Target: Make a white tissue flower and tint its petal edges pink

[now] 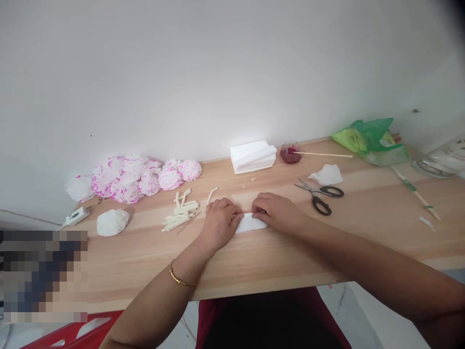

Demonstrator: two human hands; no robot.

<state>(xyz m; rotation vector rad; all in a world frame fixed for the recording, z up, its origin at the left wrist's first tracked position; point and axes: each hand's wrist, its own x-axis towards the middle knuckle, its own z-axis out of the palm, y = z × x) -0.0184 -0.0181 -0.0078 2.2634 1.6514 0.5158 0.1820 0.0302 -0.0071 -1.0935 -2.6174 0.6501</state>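
On the wooden table, a small white piece of folded tissue [250, 224] lies flat between my two hands. My left hand [222, 220] has its fingers curled, thumb and fingertips closed on the tissue's left end. At the right end, my right hand [278, 212] pinches the far edge in the same way. Just left of my left hand is a loose pile of cream-coloured strips [181, 213], with one single strip [210, 195] beyond the fingers. Black-handled scissors [321, 198] lie partly spread to the right of my right hand.
Against the wall stand pink-tipped white paper balls [127, 179], a tissue stack [252, 157], and a dish of dark red liquid [290, 154] with a stick [323, 155]. A crumpled tissue [327, 174], green bag [378, 140] and jar [441, 157] are right; a white bundle [112, 223] is left.
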